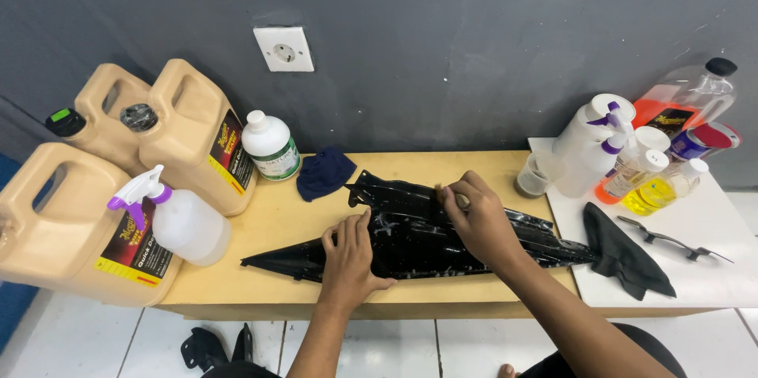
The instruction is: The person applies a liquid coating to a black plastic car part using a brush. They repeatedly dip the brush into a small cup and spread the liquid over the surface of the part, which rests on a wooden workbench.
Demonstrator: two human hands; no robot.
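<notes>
A glossy black plastic fairing panel, lying lengthwise on the pale wooden bench, is steadied by the flat, open left hand; the right hand, fingers closed on a small pad, rubs streaked polish, which apparently remains to be spread evenly.

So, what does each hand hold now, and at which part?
The left hand presses flat on the black glossy panel near its lower middle. The right hand pinches something small on the panel's upper edge; what it is cannot be told.

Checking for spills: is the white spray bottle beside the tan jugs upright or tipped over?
Upright. The white spray bottle stands on its base on the wooden table, its purple-and-white trigger head on top, next to a tan jug.
</notes>
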